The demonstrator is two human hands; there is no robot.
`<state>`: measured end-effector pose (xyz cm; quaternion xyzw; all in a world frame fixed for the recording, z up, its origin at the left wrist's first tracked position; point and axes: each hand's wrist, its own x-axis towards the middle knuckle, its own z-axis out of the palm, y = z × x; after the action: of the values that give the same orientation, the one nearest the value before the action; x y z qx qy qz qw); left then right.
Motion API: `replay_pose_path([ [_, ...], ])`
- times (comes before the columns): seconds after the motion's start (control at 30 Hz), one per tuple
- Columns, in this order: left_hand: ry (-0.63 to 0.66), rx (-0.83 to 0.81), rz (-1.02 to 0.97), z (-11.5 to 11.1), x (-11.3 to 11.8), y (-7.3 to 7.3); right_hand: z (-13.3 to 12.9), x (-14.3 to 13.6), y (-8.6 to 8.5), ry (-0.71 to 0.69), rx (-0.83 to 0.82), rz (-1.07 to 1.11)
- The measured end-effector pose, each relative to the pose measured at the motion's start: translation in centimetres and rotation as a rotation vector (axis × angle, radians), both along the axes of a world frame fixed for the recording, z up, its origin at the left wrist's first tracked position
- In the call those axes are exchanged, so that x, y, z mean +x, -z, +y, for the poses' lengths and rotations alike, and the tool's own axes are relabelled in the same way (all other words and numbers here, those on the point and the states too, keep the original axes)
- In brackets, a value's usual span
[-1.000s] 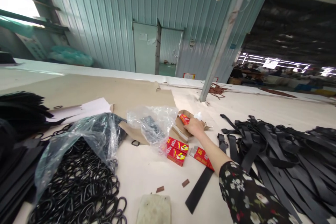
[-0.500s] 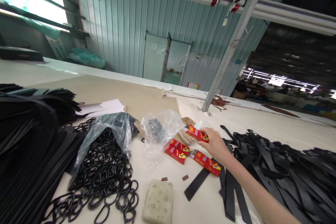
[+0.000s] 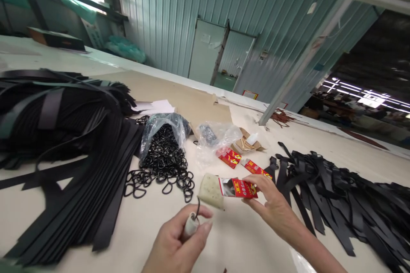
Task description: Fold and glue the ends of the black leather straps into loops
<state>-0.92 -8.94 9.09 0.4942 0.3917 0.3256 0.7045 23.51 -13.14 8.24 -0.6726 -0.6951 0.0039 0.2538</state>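
Observation:
My right hand [image 3: 272, 200] grips a small red box [image 3: 241, 188] by its right end; the box's left end stands open and shows something silvery inside. Below and to the left, my left hand [image 3: 182, 239] is closed around a whitish handle [image 3: 191, 225] with a thin dark curved piece at its top. Behind the red box lies a pale, speckled block [image 3: 211, 191], partly covered by it. More red boxes [image 3: 229, 157] lie on the table farther back, one [image 3: 256, 169] just beyond my right fingers.
Black rings [image 3: 166, 153] spill from a clear plastic bag [image 3: 147, 134]. Long black strips [image 3: 96, 187] are stacked at left, and more black straps [image 3: 339, 196] lie at right. Behind the boxes sit another plastic bag [image 3: 221, 134] and torn cardboard [image 3: 248, 143]. A metal post [image 3: 297, 68] rises from the table.
My right hand has brought the red box nearer, over the pale block. My left hand has come into view with the whitish handle. The camera view has shifted.

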Motion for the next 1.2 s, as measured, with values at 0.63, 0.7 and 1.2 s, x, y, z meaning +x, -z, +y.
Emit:
replay_pose_path([
  [0.63, 0.001, 0.165, 0.258, 0.2, -3.9, 3.8, 0.1, -9.5, 0.1, -0.191, -0.088, -0.149],
  [0.7, -0.037, 0.219, 0.251, 0.0, -4.0, 4.1, 0.3, -9.7, -0.1, -0.166, -0.075, -0.148],
  [1.2, -0.067, 0.331, 0.218, -1.7, -3.3, 3.4, -0.2, -6.9, 1.4, -0.220, -0.032, -0.241],
])
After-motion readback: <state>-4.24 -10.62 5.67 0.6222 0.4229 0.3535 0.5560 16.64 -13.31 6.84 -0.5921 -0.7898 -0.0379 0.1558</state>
